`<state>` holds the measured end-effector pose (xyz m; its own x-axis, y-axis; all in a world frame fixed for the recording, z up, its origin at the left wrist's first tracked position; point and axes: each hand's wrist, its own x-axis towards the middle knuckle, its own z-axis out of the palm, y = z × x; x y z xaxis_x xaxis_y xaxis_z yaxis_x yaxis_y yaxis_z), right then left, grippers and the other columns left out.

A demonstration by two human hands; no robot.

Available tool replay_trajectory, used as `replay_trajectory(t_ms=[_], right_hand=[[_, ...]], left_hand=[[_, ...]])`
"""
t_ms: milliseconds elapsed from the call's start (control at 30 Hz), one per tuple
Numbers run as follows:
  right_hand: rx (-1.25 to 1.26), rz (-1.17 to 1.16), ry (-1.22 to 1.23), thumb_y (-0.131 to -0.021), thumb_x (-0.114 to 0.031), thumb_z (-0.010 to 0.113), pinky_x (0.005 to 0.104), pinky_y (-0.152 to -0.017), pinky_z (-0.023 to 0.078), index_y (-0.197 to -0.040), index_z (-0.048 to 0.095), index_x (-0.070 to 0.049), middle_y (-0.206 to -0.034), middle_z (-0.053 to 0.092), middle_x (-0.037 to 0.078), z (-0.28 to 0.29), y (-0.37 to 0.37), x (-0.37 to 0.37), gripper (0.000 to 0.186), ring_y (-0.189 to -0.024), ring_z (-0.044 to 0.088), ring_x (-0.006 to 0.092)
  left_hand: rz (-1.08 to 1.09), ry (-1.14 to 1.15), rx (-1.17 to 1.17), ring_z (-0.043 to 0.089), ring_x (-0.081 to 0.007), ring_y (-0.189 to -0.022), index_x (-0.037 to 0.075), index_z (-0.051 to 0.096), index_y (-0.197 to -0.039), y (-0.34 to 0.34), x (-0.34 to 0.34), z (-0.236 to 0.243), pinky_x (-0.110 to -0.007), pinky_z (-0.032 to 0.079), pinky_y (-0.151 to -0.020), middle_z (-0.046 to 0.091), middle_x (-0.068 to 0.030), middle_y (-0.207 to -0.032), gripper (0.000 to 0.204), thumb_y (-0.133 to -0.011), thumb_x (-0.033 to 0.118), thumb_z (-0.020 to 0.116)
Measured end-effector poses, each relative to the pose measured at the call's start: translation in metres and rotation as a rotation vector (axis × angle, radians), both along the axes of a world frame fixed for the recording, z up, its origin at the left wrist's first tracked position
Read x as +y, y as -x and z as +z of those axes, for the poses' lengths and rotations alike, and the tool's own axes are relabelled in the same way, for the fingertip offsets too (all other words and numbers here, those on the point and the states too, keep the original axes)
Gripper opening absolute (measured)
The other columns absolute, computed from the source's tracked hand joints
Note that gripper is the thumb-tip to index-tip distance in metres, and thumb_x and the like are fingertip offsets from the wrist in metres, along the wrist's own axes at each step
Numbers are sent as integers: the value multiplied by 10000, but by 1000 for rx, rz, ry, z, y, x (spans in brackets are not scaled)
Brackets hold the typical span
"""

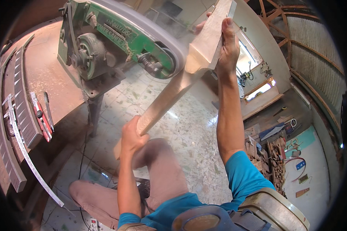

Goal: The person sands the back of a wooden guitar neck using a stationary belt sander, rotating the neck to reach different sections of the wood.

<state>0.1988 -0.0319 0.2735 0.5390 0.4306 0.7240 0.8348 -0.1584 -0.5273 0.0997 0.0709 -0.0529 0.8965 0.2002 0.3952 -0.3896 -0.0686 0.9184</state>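
A long pale wooden leg [166, 94] with a thick square block at its upper end slants up to the right in front of me. My left hand [132, 136] is wrapped round its slim lower part, near my knee. High on the right, my right hand [228, 52] grips the block, thumb along the near side and fingertips showing behind. Beside the inner corner of the block is the rounded end of a green belt sander [156, 61]. Whether wood and belt touch is hard to tell. Dusty haze hangs around the sander.
At left, a wooden bench [63, 115] carries curved dark strips [21, 104], a red utility knife [40, 115] and a long metal ruler [36, 169] jutting past its edge. Wood offcuts [275, 158] are stacked at right. A power strip [94, 224] lies on the tiled floor, bottom left.
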Motion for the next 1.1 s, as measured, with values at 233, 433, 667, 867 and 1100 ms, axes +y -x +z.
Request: replay_trajectory(t_ms=[233, 433, 667, 867, 1100], right_hand=[[-59, -80, 29, -1116, -517, 369, 293, -766, 553, -1275, 555, 98, -930, 717, 155, 4, -6, 5, 662, -845, 680, 167], [96, -141, -137, -1083, -513, 485, 268, -562, 508, -957, 663, -48, -731, 633, 63, 5, -9, 13, 514, -600, 608, 134], [59, -252, -119, -1103, -491, 448, 251, -580, 487, -962, 638, -56, -730, 626, 54, 8, -21, 17, 495, -626, 593, 111], [43, -282, -89, -1108, -440, 453, 246, -571, 469, -967, 573, -66, -741, 605, 40, 13, -15, 26, 418, -610, 555, 96], [-34, -359, 7, -1101, -404, 473, 246, -581, 464, -968, 573, -50, -757, 623, 47, 18, -14, 26, 391, -619, 556, 97]], left_hand=[[-62, 62, -59, 640, -486, -858, -25, 654, -1107, -4, -3, -4, -448, 525, -791, 671, -267, -904, 497, -632, 123, 644], [-167, 99, -30, 674, -462, -870, -50, 651, -1208, -5, -4, 3, -416, 535, -803, 688, -283, -941, 591, -647, 134, 624], [-245, 255, -57, 527, -196, -623, -58, 624, -986, -16, -17, 2, -335, 453, -618, 567, -111, -678, 409, -631, 141, 594], [-299, 252, -36, 529, -180, -618, -40, 604, -883, -22, -17, 3, -329, 450, -605, 570, -91, -666, 315, -629, 147, 588], [-360, 297, -42, 516, -133, -602, -57, 708, -1156, -32, -26, -8, -304, 432, -581, 556, -53, -642, 624, -593, 178, 581]])
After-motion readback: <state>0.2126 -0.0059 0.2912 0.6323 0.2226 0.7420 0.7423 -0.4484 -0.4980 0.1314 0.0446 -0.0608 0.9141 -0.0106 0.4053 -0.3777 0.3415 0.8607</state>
